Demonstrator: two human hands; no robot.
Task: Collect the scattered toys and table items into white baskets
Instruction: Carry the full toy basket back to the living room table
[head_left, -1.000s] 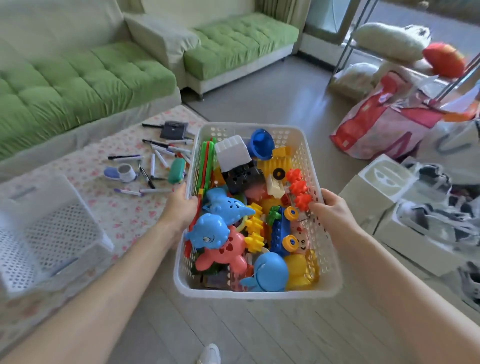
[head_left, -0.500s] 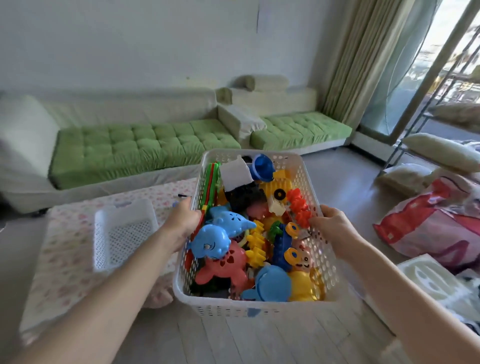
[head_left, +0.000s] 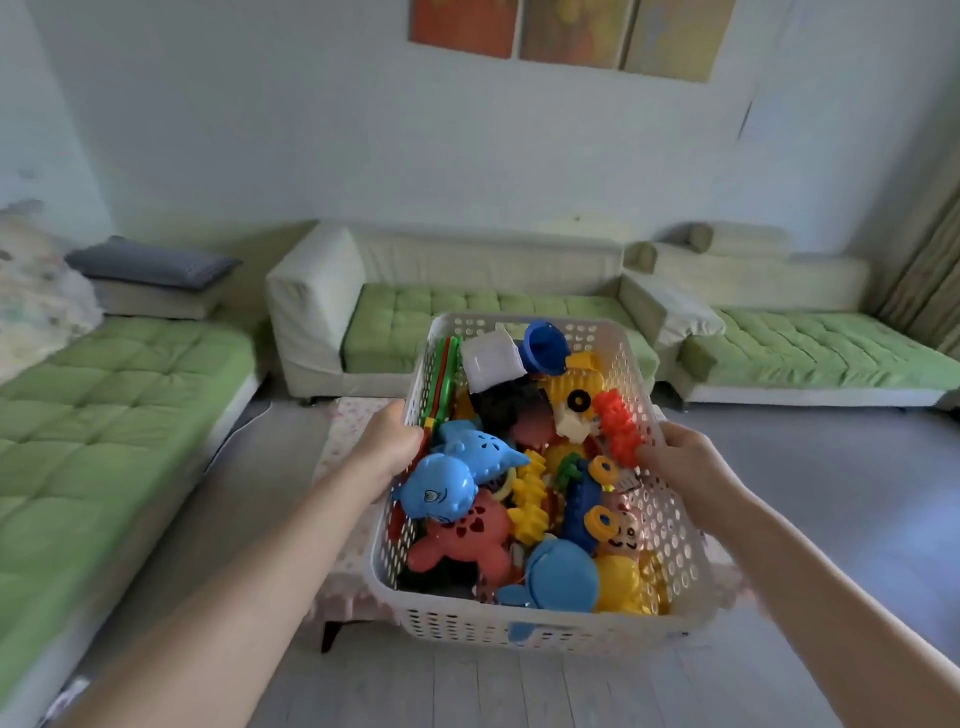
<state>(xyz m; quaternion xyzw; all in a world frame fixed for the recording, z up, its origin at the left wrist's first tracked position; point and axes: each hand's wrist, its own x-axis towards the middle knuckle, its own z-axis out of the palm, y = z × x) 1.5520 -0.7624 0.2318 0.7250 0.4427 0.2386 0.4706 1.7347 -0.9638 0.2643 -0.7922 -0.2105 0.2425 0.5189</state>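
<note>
I hold a white perforated basket (head_left: 519, 631) in front of me, lifted above the low table. It is full of plastic toys: blue dolphins (head_left: 441, 491), a pink crab-like figure (head_left: 467, 535), yellow and red gears (head_left: 615, 426), a blue cup (head_left: 545, 345) and a white block (head_left: 491, 361). My left hand (head_left: 387, 441) grips the basket's left rim with the fingers curled over it. On the opposite rim, my right hand (head_left: 680, 460) grips in the same way.
A low table with a floral cloth (head_left: 345, 431) stands under and behind the basket. Green sofas line the left (head_left: 104, 415), the far wall (head_left: 467, 312) and the right (head_left: 805, 343). Grey floor (head_left: 831, 493) lies to the right.
The view has swung up and to the left while both hands keep gripping the basket. The second white basket, the pens and the bags on the right have left the view.
</note>
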